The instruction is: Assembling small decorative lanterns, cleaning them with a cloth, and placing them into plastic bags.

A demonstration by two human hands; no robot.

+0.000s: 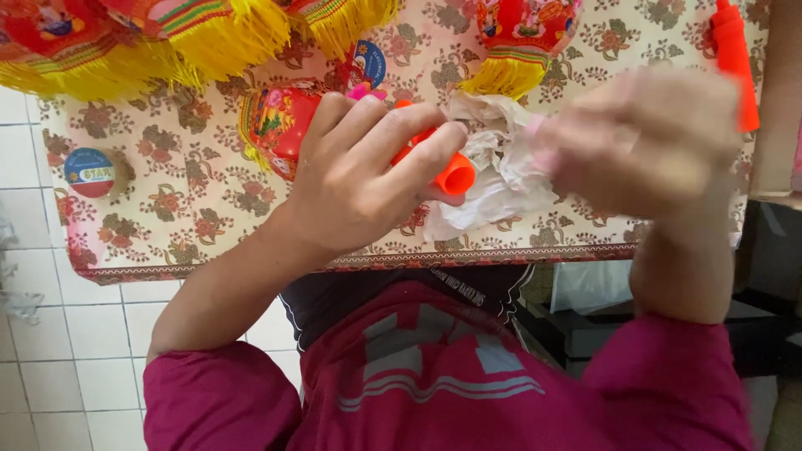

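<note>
The left hand point(359, 179) is closed around an orange plastic tube point(447, 171), fingers wrapped over its top so that only the open round end pokes out past the knuckles, pointing toward the right hand. The tube is held just above the table point(167, 209), which is covered in a cream cloth with a brown flower print. The right hand point(643, 142) is blurred; its fingers look curled and it sits against a crumpled white paper point(493, 179), but whether it actually grips the paper I cannot tell. The paper lies on the table between the two hands, touching the tube's open end.

Just behind the left hand sits a red lantern point(280, 121) with colourful pictures on it, partly hidden by the fingers. A second red lantern with a yellow fringe point(518, 42) lies farther back, above the paper. More yellow fringe point(209, 38) spreads along the far left edge. A roll of tape point(92, 171) rests near the left edge of the table, well apart from the hands. Another orange piece point(733, 58) stands at the far right.
</note>
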